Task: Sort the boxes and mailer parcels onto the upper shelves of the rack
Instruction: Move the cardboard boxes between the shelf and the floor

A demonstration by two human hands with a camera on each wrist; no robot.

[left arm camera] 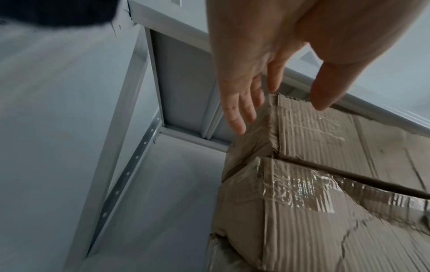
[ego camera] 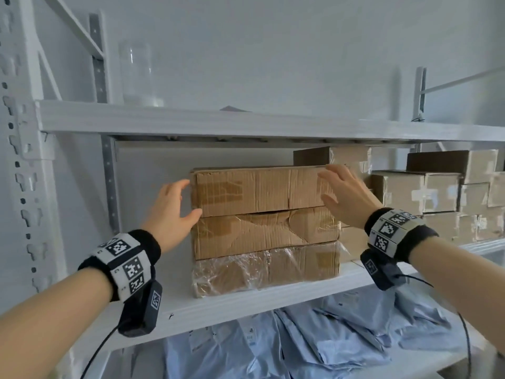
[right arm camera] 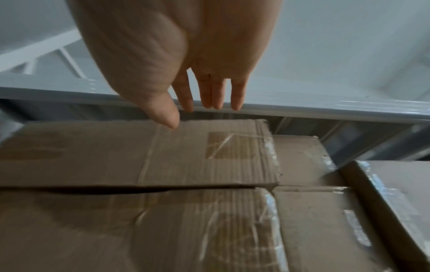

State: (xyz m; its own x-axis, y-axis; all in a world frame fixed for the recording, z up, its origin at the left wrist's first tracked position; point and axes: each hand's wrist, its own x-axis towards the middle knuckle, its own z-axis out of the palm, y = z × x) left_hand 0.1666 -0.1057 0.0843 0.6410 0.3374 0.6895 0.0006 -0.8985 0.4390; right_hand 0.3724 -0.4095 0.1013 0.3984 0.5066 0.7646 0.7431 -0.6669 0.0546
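— Judging by the rack [ego camera: 191, 124], how much is sorted?
— Three flat boxes are stacked on its middle shelf [ego camera: 246, 299], smaller cartons [ego camera: 426, 192] right of that stack. Blue mailer parcels [ego camera: 314, 337] remain below it.
— The hands?
— Left hand [ego camera: 169, 212] and right hand [ego camera: 347, 198] flank the top box [ego camera: 259, 187], fingers spread, gripping nothing.

Lighting: soft, even, cool daylight tone; no hard shadows. Dim band under the upper shelf [ego camera: 246, 124], above both hands. Glare: faint sheen on tape and plastic wrap of the cardboard boxes [ego camera: 262, 212] below the fingers. Blur: wrist views smeared, palms nearest the lens out of focus. Distortion: rack upright [ego camera: 24, 149] bows at frame edge.
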